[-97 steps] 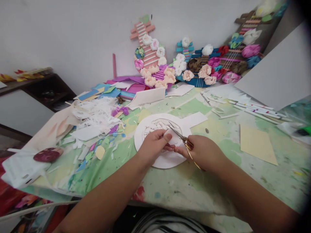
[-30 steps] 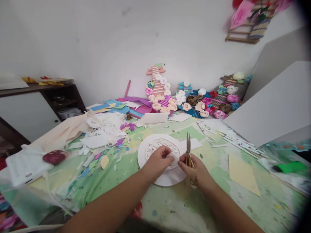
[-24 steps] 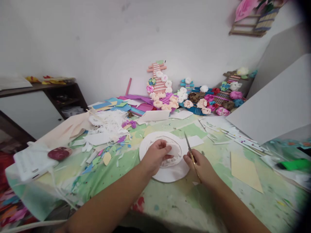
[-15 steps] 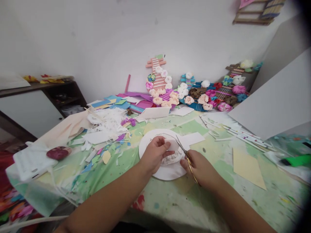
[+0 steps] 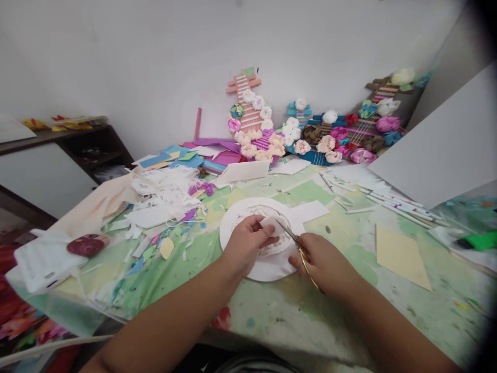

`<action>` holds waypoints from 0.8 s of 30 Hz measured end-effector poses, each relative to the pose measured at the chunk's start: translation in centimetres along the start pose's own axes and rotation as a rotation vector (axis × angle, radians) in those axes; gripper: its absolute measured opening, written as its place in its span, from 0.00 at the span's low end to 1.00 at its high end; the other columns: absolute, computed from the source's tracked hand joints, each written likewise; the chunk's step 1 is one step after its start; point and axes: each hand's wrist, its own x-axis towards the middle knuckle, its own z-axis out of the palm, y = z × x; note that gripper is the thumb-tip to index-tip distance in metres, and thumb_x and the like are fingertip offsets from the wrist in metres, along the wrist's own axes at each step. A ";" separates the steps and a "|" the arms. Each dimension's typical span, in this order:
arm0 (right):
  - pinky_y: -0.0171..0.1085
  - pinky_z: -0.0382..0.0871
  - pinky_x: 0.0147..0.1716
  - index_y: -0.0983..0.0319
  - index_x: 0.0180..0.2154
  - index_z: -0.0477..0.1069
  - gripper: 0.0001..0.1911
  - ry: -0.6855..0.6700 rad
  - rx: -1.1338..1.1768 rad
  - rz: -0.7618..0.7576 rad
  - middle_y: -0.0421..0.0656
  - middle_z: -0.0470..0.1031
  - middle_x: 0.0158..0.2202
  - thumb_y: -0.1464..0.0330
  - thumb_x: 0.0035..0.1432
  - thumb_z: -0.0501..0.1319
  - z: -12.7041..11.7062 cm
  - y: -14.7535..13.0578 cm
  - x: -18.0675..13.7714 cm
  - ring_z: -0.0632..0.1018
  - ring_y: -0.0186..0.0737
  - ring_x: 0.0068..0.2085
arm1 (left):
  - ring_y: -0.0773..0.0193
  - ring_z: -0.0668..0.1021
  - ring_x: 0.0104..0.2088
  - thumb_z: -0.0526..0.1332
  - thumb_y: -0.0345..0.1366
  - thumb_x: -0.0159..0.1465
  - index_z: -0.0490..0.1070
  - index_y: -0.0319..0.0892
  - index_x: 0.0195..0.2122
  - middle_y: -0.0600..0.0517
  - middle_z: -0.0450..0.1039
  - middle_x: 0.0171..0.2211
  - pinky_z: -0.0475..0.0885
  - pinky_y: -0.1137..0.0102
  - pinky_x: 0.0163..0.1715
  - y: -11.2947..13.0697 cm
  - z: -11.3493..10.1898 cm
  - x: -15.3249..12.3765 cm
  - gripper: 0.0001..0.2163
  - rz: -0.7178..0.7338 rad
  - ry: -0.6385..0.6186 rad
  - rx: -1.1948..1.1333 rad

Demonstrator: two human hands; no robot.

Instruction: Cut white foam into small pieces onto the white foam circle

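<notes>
Gold-handled scissors (image 5: 297,242) are gripped in the right hand (image 5: 324,263), fingers closed through the loops. Their long axis runs on a slant: the handles lie low and toward the person, and the steel blades point up and to the left, away from the body, at the left hand (image 5: 245,247). That hand pinches a small white paper piece (image 5: 269,226) between thumb and fingertips, and the blade tips meet the piece's right edge (whether the blades are parted is too fine to tell). Both hands work directly over the white disc (image 5: 267,270), which lies flat on the paint-stained green table (image 5: 279,311) with pale cut scraps heaped in its middle.

Left of the disc lies a tangle of white shreds (image 5: 166,186) and coloured offcuts, and farther left a dark red oval (image 5: 87,244) beside a white pack (image 5: 42,261) whose dark marks are too small to read. Right of the disc is a pale yellow sheet (image 5: 402,256), and beyond that a green marker (image 5: 479,241), its label blurred. Behind the disc, against the wall, stand craft pieces covered in paper flowers (image 5: 326,142).
</notes>
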 end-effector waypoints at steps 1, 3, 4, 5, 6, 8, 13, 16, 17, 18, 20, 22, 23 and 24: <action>0.31 0.50 0.23 0.62 0.23 0.58 0.12 -0.003 -0.006 -0.007 0.41 0.63 0.23 0.59 0.46 0.53 0.0 -0.1 -0.1 0.62 0.33 0.26 | 0.71 0.72 0.29 0.61 0.31 0.46 0.65 0.37 0.28 0.53 0.68 0.26 0.69 0.73 0.32 0.1 0.0 0.0 0.08 0.004 0.000 -0.007; 0.31 0.49 0.22 0.62 0.22 0.57 0.13 -0.021 -0.004 -0.020 0.40 0.62 0.23 0.59 0.46 0.52 0.1 -0.2 -0.1 0.62 0.33 0.25 | 0.70 0.72 0.29 0.61 0.31 0.46 0.65 0.37 0.28 0.53 0.68 0.26 0.69 0.72 0.32 0.3 0.0 0.0 0.08 -0.002 -0.007 -0.004; 0.31 0.49 0.22 0.62 0.21 0.57 0.13 -0.030 -0.002 -0.022 0.40 0.62 0.22 0.59 0.47 0.51 0.1 -0.2 -0.2 0.61 0.32 0.24 | 0.70 0.72 0.29 0.61 0.31 0.46 0.65 0.36 0.28 0.53 0.68 0.26 0.69 0.73 0.32 0.4 0.0 -0.1 0.08 -0.008 -0.006 0.003; 0.31 0.48 0.22 0.62 0.21 0.56 0.13 -0.037 0.000 -0.024 0.39 0.62 0.22 0.59 0.47 0.51 0.1 -0.3 -0.2 0.61 0.32 0.24 | 0.71 0.72 0.29 0.61 0.31 0.46 0.65 0.36 0.28 0.53 0.68 0.26 0.69 0.73 0.32 0.5 0.0 -0.1 0.08 -0.013 0.000 0.008; 0.31 0.48 0.21 0.62 0.21 0.56 0.13 -0.042 0.000 -0.024 0.39 0.62 0.22 0.59 0.47 0.51 0.2 -0.3 -0.2 0.61 0.32 0.23 | 0.71 0.72 0.28 0.61 0.31 0.46 0.65 0.36 0.28 0.53 0.68 0.25 0.69 0.73 0.31 0.6 0.0 -0.1 0.08 -0.015 0.010 0.009; 0.31 0.48 0.21 0.62 0.21 0.56 0.13 -0.043 -0.004 -0.017 0.39 0.62 0.21 0.59 0.48 0.50 0.3 -0.3 -0.2 0.61 0.32 0.23 | 0.71 0.72 0.28 0.61 0.31 0.46 0.65 0.37 0.28 0.54 0.68 0.25 0.69 0.72 0.31 0.7 0.1 -0.2 0.08 -0.019 0.033 -0.002; 0.31 0.47 0.21 0.62 0.21 0.57 0.14 -0.059 -0.018 0.021 0.40 0.64 0.21 0.58 0.49 0.48 0.4 -0.2 0.0 0.62 0.32 0.23 | 0.70 0.72 0.27 0.61 0.31 0.46 0.62 0.37 0.26 0.53 0.68 0.24 0.70 0.72 0.30 0.7 0.0 -0.3 0.08 -0.058 0.052 -0.007; 0.32 0.47 0.21 0.62 0.21 0.58 0.15 -0.069 -0.047 0.027 0.41 0.65 0.21 0.58 0.50 0.48 0.4 -0.2 0.0 0.63 0.32 0.23 | 0.70 0.73 0.27 0.60 0.31 0.47 0.62 0.37 0.26 0.53 0.67 0.24 0.70 0.73 0.30 0.6 0.0 -0.3 0.07 -0.045 0.042 0.026; 0.32 0.47 0.21 0.62 0.21 0.58 0.15 -0.070 -0.059 0.027 0.41 0.65 0.21 0.57 0.50 0.47 0.4 -0.2 0.0 0.63 0.32 0.23 | 0.70 0.73 0.27 0.60 0.31 0.47 0.62 0.37 0.26 0.53 0.67 0.24 0.70 0.73 0.30 0.6 0.0 -0.3 0.07 -0.037 0.038 0.035; 0.32 0.47 0.21 0.62 0.21 0.58 0.16 -0.069 -0.073 0.027 0.41 0.65 0.21 0.57 0.50 0.47 0.3 -0.2 0.0 0.63 0.33 0.23 | 0.70 0.73 0.27 0.60 0.31 0.47 0.62 0.37 0.26 0.53 0.67 0.24 0.70 0.73 0.30 0.5 0.0 -0.4 0.07 -0.031 0.033 0.044; 0.32 0.47 0.21 0.62 0.21 0.59 0.17 -0.067 -0.102 0.024 0.42 0.65 0.21 0.57 0.51 0.46 0.3 -0.3 -0.1 0.64 0.34 0.23 | 0.70 0.73 0.27 0.60 0.32 0.47 0.61 0.36 0.25 0.54 0.67 0.24 0.70 0.72 0.31 0.5 0.0 -0.4 0.07 -0.024 0.022 0.057; 0.33 0.47 0.21 0.62 0.21 0.60 0.18 -0.066 -0.135 0.021 0.43 0.66 0.21 0.56 0.51 0.45 0.3 -0.4 -0.1 0.65 0.34 0.24 | 0.70 0.73 0.27 0.60 0.31 0.47 0.61 0.36 0.25 0.54 0.66 0.23 0.70 0.72 0.31 0.6 0.0 -0.3 0.07 -0.023 0.016 0.066; 0.33 0.47 0.21 0.62 0.21 0.60 0.18 -0.067 -0.152 0.020 0.43 0.66 0.22 0.56 0.51 0.44 0.2 -0.4 -0.2 0.65 0.35 0.24 | 0.70 0.73 0.27 0.60 0.31 0.47 0.61 0.36 0.24 0.55 0.66 0.23 0.70 0.72 0.31 0.6 0.0 -0.3 0.07 -0.026 0.014 0.069; 0.33 0.47 0.21 0.62 0.22 0.61 0.18 -0.066 -0.171 0.021 0.43 0.66 0.22 0.56 0.52 0.44 0.2 -0.5 -0.2 0.66 0.36 0.24 | 0.70 0.73 0.27 0.60 0.31 0.47 0.61 0.36 0.24 0.55 0.66 0.23 0.70 0.72 0.31 0.6 0.0 -0.3 0.07 -0.030 0.012 0.070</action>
